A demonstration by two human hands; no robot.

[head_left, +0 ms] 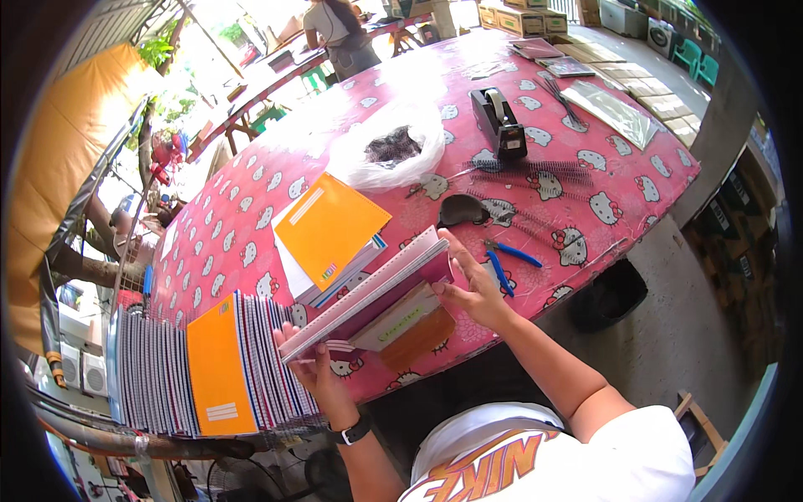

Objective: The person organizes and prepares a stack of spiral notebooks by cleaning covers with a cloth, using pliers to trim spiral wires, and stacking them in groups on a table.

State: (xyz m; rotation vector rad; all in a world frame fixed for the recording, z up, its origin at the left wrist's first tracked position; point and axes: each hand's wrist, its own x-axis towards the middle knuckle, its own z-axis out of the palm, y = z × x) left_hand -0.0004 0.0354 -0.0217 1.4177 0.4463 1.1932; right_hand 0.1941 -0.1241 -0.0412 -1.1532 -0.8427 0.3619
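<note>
Between my two hands is an unbound notebook [368, 293], a sheaf of pages with a purple cover and small holes punched along its long edge. My left hand [322, 376] grips its lower left end, thumb in front. My right hand [475, 289] holds the upper right end between thumb and fingers. Below it on the table lies a brown and cream piece [410, 330] with a green label. Blue-handled pliers [504, 266] rest just right of my right hand. Black plastic spiral coils [535, 173] lie beyond them, near a rounded black object [462, 211].
Orange-covered notebooks [335, 230] are piled left of centre. A long row of spiral-bound notebooks [155, 368] stands along the near left edge. Farther back are a white plastic bag [355, 159] of black coils and a tape dispenser [499, 125]. Another person [335, 38] stands beyond the pink-covered table [209, 230].
</note>
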